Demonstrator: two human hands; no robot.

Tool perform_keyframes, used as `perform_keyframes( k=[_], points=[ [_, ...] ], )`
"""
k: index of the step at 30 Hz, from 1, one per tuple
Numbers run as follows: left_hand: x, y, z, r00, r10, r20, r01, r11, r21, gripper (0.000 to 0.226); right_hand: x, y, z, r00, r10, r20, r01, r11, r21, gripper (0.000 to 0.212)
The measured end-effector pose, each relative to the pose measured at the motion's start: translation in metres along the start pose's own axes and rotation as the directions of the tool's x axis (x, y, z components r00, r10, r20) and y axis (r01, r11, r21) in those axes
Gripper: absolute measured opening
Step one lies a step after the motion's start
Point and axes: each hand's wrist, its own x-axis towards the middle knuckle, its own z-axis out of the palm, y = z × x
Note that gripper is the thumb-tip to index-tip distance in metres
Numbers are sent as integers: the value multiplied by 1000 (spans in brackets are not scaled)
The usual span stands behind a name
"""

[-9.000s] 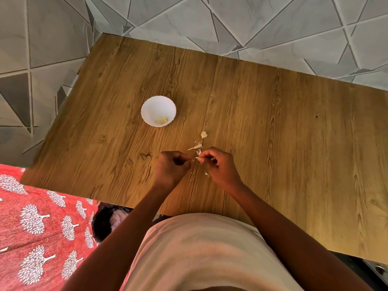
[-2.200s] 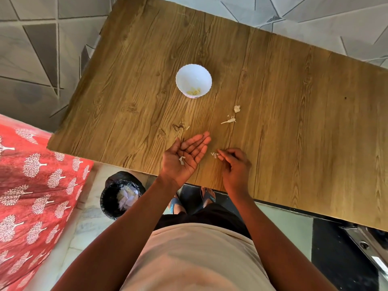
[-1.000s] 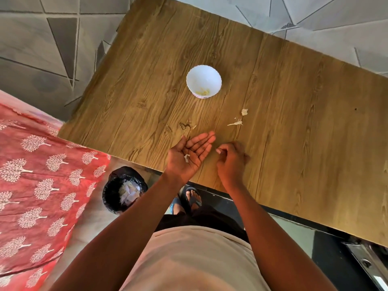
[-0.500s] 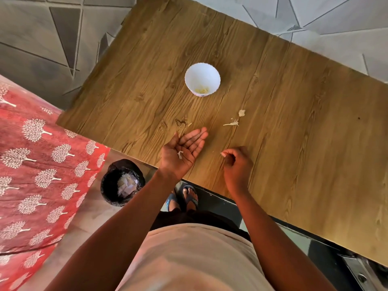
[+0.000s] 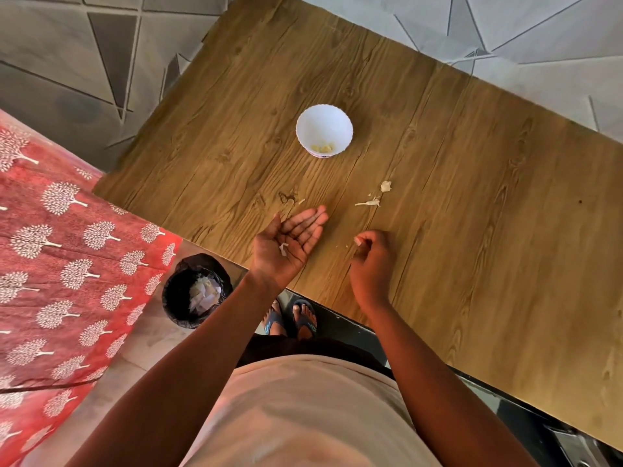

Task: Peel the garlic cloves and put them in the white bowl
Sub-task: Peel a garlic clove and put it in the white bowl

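The white bowl stands on the wooden table with a few peeled garlic cloves in its bottom. My left hand lies palm up over the near table edge, fingers straight, with a small scrap of garlic skin on the palm. My right hand hovers just to its right with its fingers curled in; I see nothing in them. Tiny skin crumbs lie on the table between the hands. A garlic piece and a strip of skin lie beyond my right hand.
A black bin lined with a bag and holding paper scraps stands on the floor below the table's near left corner. A red cloth with white tree prints covers the left. My sandalled feet are under the table edge.
My right hand has drawn away from the left palm to the right, fingers still curled. The left hand stays palm up with the skin scrap on it. The view has shifted slightly.
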Motion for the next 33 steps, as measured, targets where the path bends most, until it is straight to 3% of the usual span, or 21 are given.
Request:
perform_keyframes(
  k=[4,9,14,16,19,23,26,30,33],
  points=[
    [-1,-1,1,1000,20,-2,-20,1000,11,73,-3,2,-7,999,-52,-15,53,997,53,24],
    [0,-1,0,1000,29,9,-29,999,18,74,-6,3,-6,983,-178,50,179,983,-24,19],
    [1,-1,-3,1000,27,12,-28,999,20,76,0,6,-3,928,-340,151,372,868,-330,15],
    [1,-1,-3,1000,26,13,-26,999,20,76,1,0,-1,943,-300,148,334,866,-372,24],
    [2,-1,-3,1000,27,9,-27,1000,11,76,-2,-1,2,970,-224,96,242,937,-254,16],
    [1,0,-3,1000,22,13,-23,1000,15,74,-6,0,7,974,-220,54,226,959,-172,13],
    [1,0,-4,1000,22,8,-22,1000,15,74,-6,-1,8,964,-259,57,265,934,-238,11],
    [0,0,-4,1000,17,9,-17,1000,8,74,-5,-7,4,884,-439,162,463,771,-438,9],
    [-1,0,-2,999,32,-5,-32,999,-6,73,-1,-14,9,936,-293,196,351,833,-428,21]
  ],
)
